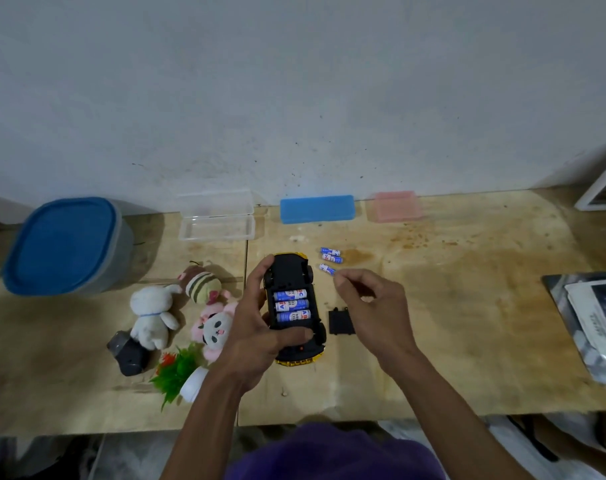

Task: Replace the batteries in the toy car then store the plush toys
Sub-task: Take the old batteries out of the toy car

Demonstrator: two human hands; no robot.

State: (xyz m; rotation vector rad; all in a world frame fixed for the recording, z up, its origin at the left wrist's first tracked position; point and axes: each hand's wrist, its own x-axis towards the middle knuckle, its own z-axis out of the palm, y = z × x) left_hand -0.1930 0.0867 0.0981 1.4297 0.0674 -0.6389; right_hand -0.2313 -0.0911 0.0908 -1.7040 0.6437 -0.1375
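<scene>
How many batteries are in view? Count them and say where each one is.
6. Three sit in the toy car's open compartment; three lie loose on the table beyond the right hand. Others may be hidden.

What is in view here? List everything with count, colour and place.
Car: 1, black underside, yellow body, upside down in left hand, compartment open.
Fitted batteries: 3, blue-white, in the car.
Loose batteries: 3, blue-white, on table beyond right hand.
Cover: 1, black, on table right of car.
Plush toys: 4, white, striped brown, pink, pink-white, left of car.
Tub: 1, grey, blue lid, far left.
Cases: 3, clear (open), blue, pink, by wall.
Plant: 1, green, on its side, near edge.
Grey object: 1, beside white plush.
Papers: stack, right edge.
Table: 1, wooden.
Left hand: holding car.
Right hand: above the table, fingertips near a loose battery.
</scene>
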